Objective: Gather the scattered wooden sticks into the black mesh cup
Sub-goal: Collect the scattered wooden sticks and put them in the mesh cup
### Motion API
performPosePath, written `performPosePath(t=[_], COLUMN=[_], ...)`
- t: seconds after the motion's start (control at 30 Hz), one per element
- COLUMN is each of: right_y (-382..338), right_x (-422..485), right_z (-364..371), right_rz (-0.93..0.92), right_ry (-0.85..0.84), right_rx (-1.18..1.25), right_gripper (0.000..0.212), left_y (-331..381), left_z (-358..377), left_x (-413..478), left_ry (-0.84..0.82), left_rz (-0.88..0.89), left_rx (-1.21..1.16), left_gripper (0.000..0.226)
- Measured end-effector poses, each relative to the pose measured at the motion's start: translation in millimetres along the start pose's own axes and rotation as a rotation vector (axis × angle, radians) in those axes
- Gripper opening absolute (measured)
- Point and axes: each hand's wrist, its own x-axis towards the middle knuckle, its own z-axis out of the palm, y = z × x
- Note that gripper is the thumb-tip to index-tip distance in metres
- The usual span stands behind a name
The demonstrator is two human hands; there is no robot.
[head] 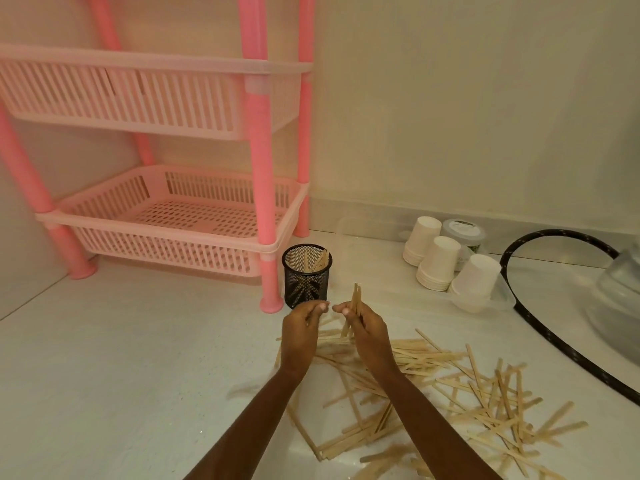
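Observation:
The black mesh cup stands upright beside a pink shelf leg, with several wooden sticks leaning inside it. Many more wooden sticks lie scattered on the white surface to the right and under my forearms. My right hand grips a small bundle of sticks held upright, just right of the cup and a little nearer to me. My left hand hovers just in front of the cup, fingers curled with the tips close together; nothing shows in it.
A pink two-tier plastic shelf stands behind and left of the cup. Stacks of upturned white paper cups and a lidded jar sit at the right. A black cord loops across the far right.

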Motion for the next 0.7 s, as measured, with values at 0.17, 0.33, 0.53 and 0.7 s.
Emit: performPosePath(t=[0.17,0.33,0.53,0.7], right_y=[5,-24,-72,-93], right_x=[-1,17,54,80], right_z=[-3,-10,-8,11], right_rz=[0.025,0.014,-0.016,-0.038], right_ry=[-0.019,0.096,0.124,0.137], right_rx=[-0.01,0.201,0.435,0.418], right_gripper=[0.023,0.018,0.015,0.018], left_y=[-9,-17,-13,-13], left_z=[-17,-28,-23,-21], left_x=[2,1,-2,1], left_ry=[0.049,-0.095,-0.218,-0.213], left_rz=[0.015,-0.041,-0.116,-0.104], left_rx=[0.205,0.6,0.781,0.847], left_gripper=[0.024,0.033,0.044,0.038])
